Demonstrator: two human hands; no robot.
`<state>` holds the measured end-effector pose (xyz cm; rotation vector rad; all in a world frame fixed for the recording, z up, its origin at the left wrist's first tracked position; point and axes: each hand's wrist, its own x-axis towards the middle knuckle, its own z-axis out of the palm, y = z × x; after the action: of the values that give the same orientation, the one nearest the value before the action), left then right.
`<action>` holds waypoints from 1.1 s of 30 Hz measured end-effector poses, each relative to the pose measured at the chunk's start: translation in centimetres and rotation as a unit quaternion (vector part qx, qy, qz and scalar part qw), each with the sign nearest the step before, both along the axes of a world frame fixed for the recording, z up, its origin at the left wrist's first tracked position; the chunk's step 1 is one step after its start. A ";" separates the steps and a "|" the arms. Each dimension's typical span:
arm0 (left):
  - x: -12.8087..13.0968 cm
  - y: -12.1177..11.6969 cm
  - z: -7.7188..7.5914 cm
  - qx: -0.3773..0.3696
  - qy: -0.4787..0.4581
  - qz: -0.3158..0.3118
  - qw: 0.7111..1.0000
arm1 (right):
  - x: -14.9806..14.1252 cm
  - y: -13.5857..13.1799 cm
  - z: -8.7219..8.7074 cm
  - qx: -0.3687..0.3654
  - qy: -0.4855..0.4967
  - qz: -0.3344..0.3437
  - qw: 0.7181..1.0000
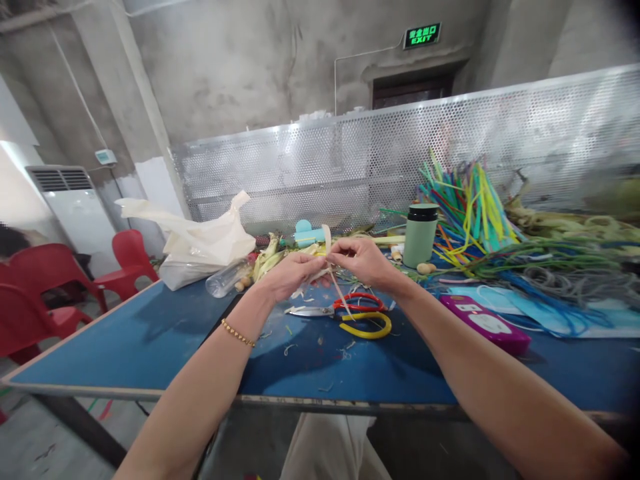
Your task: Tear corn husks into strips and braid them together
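Note:
A pale, thin strip (327,237), which looks like dried husk, stands up between my two hands, and a narrow tail of it hangs down below them. My left hand (296,275) is closed around the lower part of the strip. From the right, my right hand (361,260) pinches the same strip, its fingers close to the left hand's. Just beneath both hands lie scissors (325,311) with one red and one yellow handle, blades pointing left. Small pale scraps are scattered on the blue table (175,353) around them.
On the left stand a white plastic bag (205,240) and a clear bottle (223,280). To the right are a green flask (420,237), a purple case (484,325), blue face masks (505,303), colourful strips (475,207) and tangled cords (545,260). A perforated metal panel (280,167) runs behind.

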<state>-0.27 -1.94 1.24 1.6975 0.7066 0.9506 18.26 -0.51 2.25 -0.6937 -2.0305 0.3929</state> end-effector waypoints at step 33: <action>2.2 1.2 -1.4 -0.128 -0.330 0.179 0.918 | -2.7 -1.6 -1.8 0.072 -0.185 -0.297 0.934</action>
<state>1.90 -0.75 -0.18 0.9307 0.6469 1.5132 15.55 -2.12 0.48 -1.3102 -2.0341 -0.2581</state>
